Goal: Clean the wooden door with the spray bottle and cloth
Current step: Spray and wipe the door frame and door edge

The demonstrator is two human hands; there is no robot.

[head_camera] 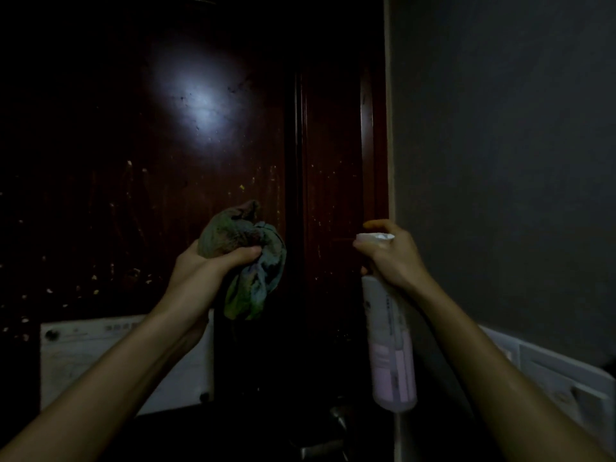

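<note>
Left hand (pixel 203 265) grips bunched cloth (pixel 248 261), held up near dark wooden door (pixel 166 145). Right hand (pixel 391 253) curls round spray bottle (pixel 390 341) neck, nozzle facing door. Pale specks dot door; grey wall (pixel 500 128) at right.

Very dim, one glare patch on door (pixel 200 101).

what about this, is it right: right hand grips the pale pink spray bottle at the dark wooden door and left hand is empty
No: in the head view the left hand grips a crumpled green-blue cloth. The right hand grips the pale pink spray bottle.
</note>
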